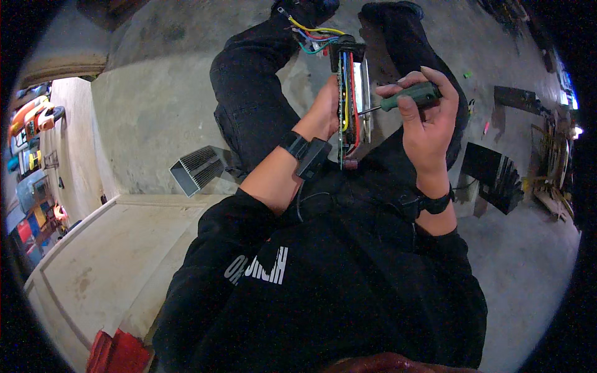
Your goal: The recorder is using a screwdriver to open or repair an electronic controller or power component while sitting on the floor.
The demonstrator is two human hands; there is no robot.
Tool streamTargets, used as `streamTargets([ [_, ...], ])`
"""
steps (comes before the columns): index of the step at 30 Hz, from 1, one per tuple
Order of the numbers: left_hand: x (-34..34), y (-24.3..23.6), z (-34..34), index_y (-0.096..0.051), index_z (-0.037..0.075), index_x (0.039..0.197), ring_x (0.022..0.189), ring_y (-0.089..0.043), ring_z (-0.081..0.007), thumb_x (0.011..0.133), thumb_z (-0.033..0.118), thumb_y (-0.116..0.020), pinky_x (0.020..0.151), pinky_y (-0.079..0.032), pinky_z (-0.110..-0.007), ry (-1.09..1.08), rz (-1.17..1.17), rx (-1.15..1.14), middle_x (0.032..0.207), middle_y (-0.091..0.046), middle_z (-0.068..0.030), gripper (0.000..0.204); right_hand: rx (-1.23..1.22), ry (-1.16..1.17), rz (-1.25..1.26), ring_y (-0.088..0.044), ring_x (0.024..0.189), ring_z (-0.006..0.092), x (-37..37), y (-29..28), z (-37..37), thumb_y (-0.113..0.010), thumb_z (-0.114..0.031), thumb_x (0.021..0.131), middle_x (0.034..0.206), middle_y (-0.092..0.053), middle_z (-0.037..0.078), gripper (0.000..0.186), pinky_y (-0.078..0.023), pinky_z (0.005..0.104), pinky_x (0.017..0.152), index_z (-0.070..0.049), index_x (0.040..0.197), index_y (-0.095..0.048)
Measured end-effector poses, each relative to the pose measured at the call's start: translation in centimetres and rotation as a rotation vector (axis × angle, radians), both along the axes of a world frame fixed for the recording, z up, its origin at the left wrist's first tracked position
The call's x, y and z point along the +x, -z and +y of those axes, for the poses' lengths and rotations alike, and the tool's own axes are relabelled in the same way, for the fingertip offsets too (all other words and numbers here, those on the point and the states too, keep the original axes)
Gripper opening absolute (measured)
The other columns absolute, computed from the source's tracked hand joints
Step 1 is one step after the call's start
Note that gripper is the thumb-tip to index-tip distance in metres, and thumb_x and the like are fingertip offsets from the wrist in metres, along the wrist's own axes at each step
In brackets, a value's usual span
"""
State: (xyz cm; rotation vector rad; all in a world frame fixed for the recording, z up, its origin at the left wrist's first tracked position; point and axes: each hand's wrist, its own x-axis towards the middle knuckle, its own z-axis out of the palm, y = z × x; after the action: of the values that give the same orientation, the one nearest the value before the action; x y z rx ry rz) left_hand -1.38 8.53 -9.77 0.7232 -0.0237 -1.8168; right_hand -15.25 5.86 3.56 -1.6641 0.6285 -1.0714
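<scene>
My left hand [326,110] grips a circuit board assembly [342,140] from its left side, holding it up on edge between my legs. Red, yellow and blue wires run along the assembly, and a bundle of loose coloured wires [311,32] spreads from its far end. In my right hand [430,124] is a screwdriver [410,97] with a dark green handle, held nearly level. Its thin shaft points left and reaches in among the wires; whether the tip touches a screw is hidden. A pale metal plate [365,93] stands along the assembly's right side.
On the floor to the left lies a finned metal housing [197,170]. Dark finned parts [491,177] and a dark flat piece [517,97] lie at the right. A pale board [118,248] fills the lower left, with a red cloth-like thing [118,352] at its edge.
</scene>
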Motion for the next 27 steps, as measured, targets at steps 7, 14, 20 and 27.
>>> streamTargets([
  [7, 0.3, 0.5, 0.0, -0.057, 0.009, 0.100, 0.068, -0.062, -0.0170, 0.097, 0.041, -0.029, 0.060, -0.054, -0.034, 0.044, 0.004, -0.019, 0.082, -0.063, -0.0066, 0.043, -0.021, 0.008, 0.027, -0.065, 0.089, 0.0241, -0.1, 0.1, -0.1, -0.066, -0.018, 0.087, 0.101, -0.056, 0.012, 0.052, -0.050, 0.0319, 0.079, -0.003, 0.127, -0.036],
  [14, 0.1, -0.3, -0.2, -0.060, 0.006, 0.093, 0.059, -0.062, -0.0166, 0.095, 0.038, -0.036, 0.050, -0.053, -0.033, 0.005, 0.000, 0.006, 0.075, -0.064, -0.0066, 0.040, -0.025, 0.004, 0.045, -0.065, 0.090, 0.0271, -0.3, 0.2, -0.1, -0.063, -0.016, 0.089, 0.103, -0.055, 0.013, 0.049, -0.050, 0.0350, 0.081, -0.003, 0.127, -0.035],
  [20, -0.1, 0.2, -0.5, -0.058, 0.009, 0.093, 0.063, -0.061, -0.0174, 0.096, 0.037, -0.032, 0.055, -0.052, -0.035, -0.015, 0.058, 0.087, 0.076, -0.062, -0.0060, 0.039, -0.048, 0.019, 0.003, -0.065, 0.089, 0.0249, -0.2, 0.5, -0.1, -0.065, -0.017, 0.088, 0.102, -0.056, 0.012, 0.049, -0.050, 0.0326, 0.080, -0.004, 0.125, -0.036],
  [27, 0.0, -0.4, -0.2, -0.058, 0.009, 0.090, 0.061, -0.060, -0.0195, 0.096, 0.038, -0.033, 0.053, -0.052, -0.036, -0.030, 0.055, 0.118, 0.074, -0.061, -0.0067, 0.039, -0.065, 0.017, -0.009, -0.066, 0.087, 0.0254, -0.3, 0.8, 0.1, -0.065, -0.016, 0.087, 0.100, -0.057, 0.012, 0.049, -0.050, 0.0329, 0.080, -0.004, 0.125, -0.036],
])
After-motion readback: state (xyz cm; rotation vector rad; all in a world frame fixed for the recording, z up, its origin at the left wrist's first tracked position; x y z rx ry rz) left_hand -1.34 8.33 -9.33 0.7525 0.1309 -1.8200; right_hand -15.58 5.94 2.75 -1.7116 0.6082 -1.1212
